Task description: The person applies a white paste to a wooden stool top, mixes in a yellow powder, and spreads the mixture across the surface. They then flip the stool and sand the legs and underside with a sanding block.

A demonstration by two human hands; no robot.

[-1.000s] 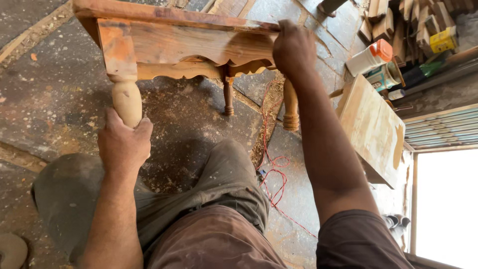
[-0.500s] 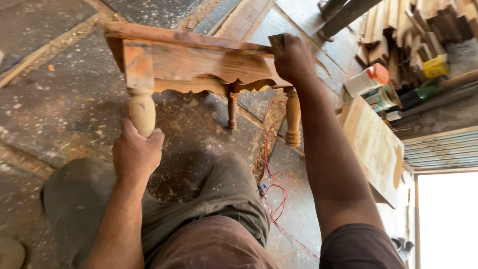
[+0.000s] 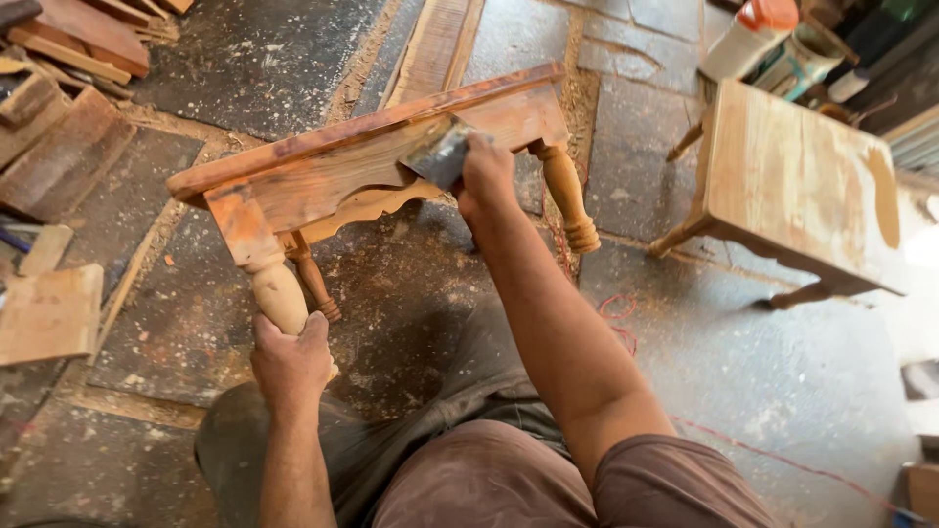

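Nearest, the left hand [image 3: 290,360] has its fingers [image 3: 315,330] wrapped shut around the foot of a turned leg [image 3: 277,293] of the small wooden table [image 3: 323,181], which lies tipped on its side on the stone floor [image 3: 743,372]. From that hand the table's long axis runs toward two o'clock. Farther out, the right hand [image 3: 484,176] clamps a grey sanding pad [image 3: 438,152] flat against the apron, nearer the far legs. How the pad is folded under the palm is hidden. At three o'clock stands a second unfinished table [image 3: 797,186].
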